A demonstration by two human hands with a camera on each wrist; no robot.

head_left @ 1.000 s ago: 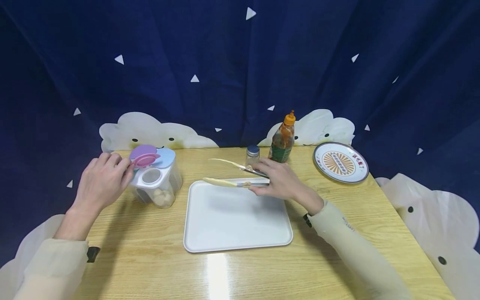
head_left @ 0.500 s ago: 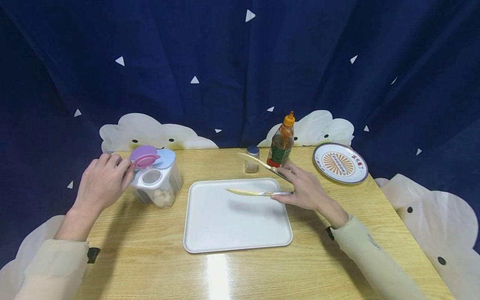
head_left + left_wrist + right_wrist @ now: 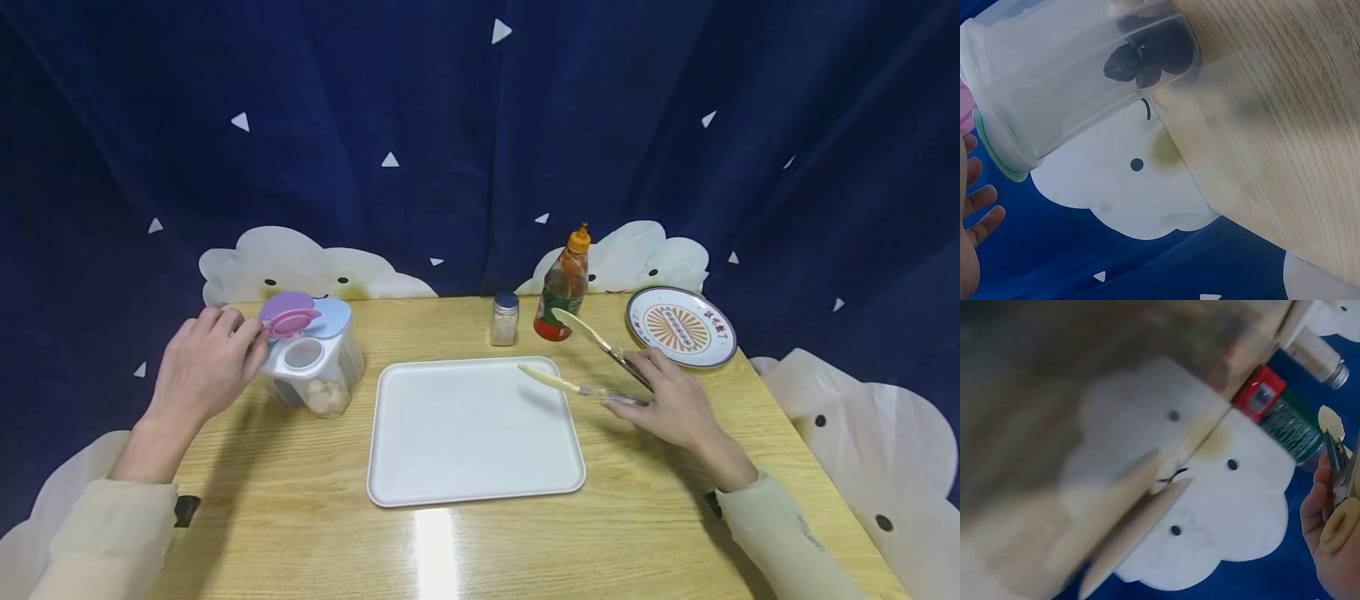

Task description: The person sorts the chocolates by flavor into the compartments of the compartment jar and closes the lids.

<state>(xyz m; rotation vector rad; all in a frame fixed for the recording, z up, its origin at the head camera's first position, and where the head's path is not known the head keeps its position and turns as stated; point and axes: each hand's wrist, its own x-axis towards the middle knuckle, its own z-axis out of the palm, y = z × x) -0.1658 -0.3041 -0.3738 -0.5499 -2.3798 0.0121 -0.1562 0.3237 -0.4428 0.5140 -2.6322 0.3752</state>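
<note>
My left hand (image 3: 206, 371) pinches the raised pink lid (image 3: 292, 322) of a clear storage container (image 3: 352, 358) with several compartments. Beneath that lid is a round opening, and pale round pieces (image 3: 326, 395) lie in the front compartment. The left wrist view shows dark chunks (image 3: 1141, 59) through another wall. In my right hand (image 3: 675, 400) are tongs (image 3: 551, 381) with metal arms and pale yellow ends, spread apart with nothing between them. Their tips hang over the right back corner of a white tray (image 3: 480, 433). The thumb of my left hand is hidden in its wrist view.
Behind the tray stand a blue-capped shaker jar (image 3: 505, 321) and a sauce bottle (image 3: 562, 287) with an orange cap. A patterned plate (image 3: 720, 346) lies at the back right of the wooden table (image 3: 315, 533). A dark blue curtain (image 3: 450, 125) hangs behind.
My right hand has moved right with the tongs, from over the tray's back edge toward the plate's side, uncovering the jar and bottle. My left hand and the pink lid stay put.
</note>
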